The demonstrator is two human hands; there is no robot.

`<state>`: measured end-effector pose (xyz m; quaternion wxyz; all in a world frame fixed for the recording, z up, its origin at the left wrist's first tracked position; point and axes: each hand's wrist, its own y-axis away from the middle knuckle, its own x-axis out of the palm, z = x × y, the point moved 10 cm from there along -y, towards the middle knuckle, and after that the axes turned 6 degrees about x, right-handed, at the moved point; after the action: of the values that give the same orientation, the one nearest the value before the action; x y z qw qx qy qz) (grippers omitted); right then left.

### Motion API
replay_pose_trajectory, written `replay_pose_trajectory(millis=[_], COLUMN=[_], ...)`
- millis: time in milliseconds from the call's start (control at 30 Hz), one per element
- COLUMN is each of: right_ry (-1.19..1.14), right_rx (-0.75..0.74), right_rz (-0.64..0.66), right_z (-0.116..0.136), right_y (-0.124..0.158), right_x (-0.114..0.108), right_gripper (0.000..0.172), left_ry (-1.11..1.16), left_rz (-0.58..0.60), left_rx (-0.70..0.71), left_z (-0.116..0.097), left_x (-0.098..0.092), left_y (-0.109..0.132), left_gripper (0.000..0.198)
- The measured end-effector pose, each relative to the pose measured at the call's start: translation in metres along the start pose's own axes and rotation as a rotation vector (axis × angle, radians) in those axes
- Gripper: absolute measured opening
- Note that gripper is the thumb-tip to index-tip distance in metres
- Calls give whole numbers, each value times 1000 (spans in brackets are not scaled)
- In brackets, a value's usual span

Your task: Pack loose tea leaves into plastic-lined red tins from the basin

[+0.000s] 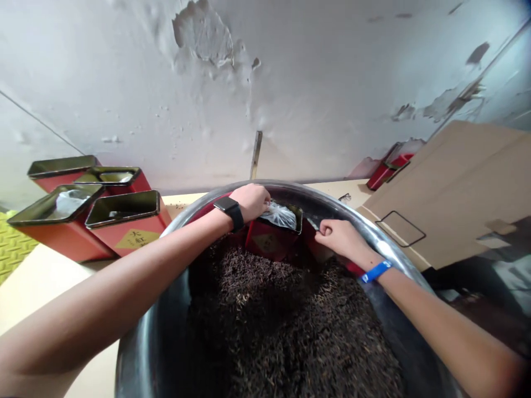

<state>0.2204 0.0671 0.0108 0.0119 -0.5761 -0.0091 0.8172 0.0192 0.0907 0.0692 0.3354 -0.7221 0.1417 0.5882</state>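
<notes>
A large steel basin (166, 309) in front of me is heaped with dark loose tea leaves (282, 320). At its far side a red tin (269, 243) lined with a clear plastic bag (281, 214) stands in the leaves. My left hand (251, 200), with a black watch on the wrist, is closed on the bag's left edge at the tin's mouth. My right hand (338, 236), a blue band on its wrist, is curled into a pinch at the tin's right side; what it grips is too small to make out.
Several open red tins (124, 221) with plastic liners stand on the pale table (37, 282) at the left. A flat cardboard box (460, 188) leans at the right, with another red tin (390, 168) behind it. A peeling white wall is close behind.
</notes>
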Motion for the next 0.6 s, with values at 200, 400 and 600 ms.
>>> replay_pose_trajectory(millis=[200,400,600], right_ry=[129,20,-59], right_rx=[-336,-655,-786], right_rz=[-686,-595,-478], right_z=[50,104,126], right_y=[40,47,41], right_x=[-73,-48,-29], right_gripper=[13,21,25], left_ry=[-153,45,290], left_rz=[-119,-199,-309], left_rx=[-4,-32,-242], left_z=[-17,-1,36], left_x=[-8,3,11], left_y=[8,8,13], left_gripper=[23,25,22])
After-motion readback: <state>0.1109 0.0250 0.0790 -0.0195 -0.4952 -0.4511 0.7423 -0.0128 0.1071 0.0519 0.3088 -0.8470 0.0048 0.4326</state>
